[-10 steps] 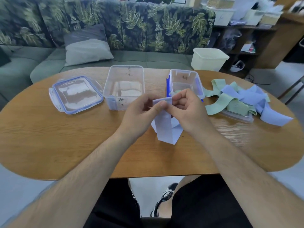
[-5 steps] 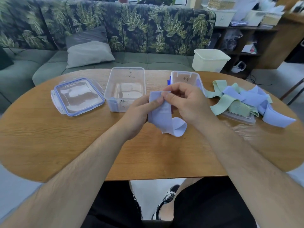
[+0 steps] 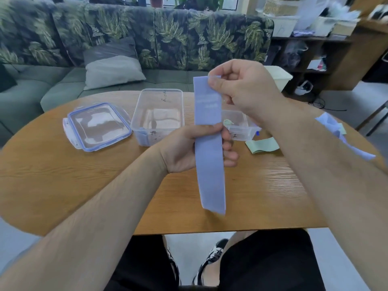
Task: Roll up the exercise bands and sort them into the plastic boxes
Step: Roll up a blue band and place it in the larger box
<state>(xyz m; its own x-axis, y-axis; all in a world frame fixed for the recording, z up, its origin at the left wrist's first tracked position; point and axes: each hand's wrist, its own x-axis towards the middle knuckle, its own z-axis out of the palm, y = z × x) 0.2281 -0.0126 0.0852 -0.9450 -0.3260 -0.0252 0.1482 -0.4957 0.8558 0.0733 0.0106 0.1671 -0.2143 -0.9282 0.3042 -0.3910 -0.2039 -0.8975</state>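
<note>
**Right hand (image 3: 243, 87) pinches one band (image 3: 210, 175); left hand (image 3: 184, 150) grips it lower down**

Right hand: raised above the table (image 3: 84, 185), thumb and forefinger closed on the band's top edge, other fingers curled in.

Left hand: lower and nearer, wrapped round the band about midway. Thumb lies across the front; curled fingertips show past its right edge.

Band: one, pale blue, flat, held roughly upright between the two hands. Faint white print near the top, unreadable. The lower end hangs free below the left hand, over the table's near half; whether it touches the wood I cannot tell.

Boxes: two, clear plastic, open, side by side behind the hands.
- Left box (image 3: 158, 116): fully in view, dark marks on its walls.
- Right box (image 3: 239, 131): partly hidden by band and right forearm. One small pale green thing (image 3: 227, 122) shows inside; too small to name.

Lid (image 3: 98, 126): one, clear with a blue rim, flat on the table just left of the left box.

Loose on the table:
- One green band (image 3: 263, 144) just beside the right box's near right corner.
- Blue bands (image 3: 329, 123) at the far right, mostly behind the right forearm; count not possible.

Beyond the table:
- One leaf-print sofa (image 3: 168, 38) with one grey cushion (image 3: 113, 66).
- One cream bin (image 3: 282, 78) behind the right hand.
- Cluttered shelves (image 3: 315, 51) at the right.
</note>
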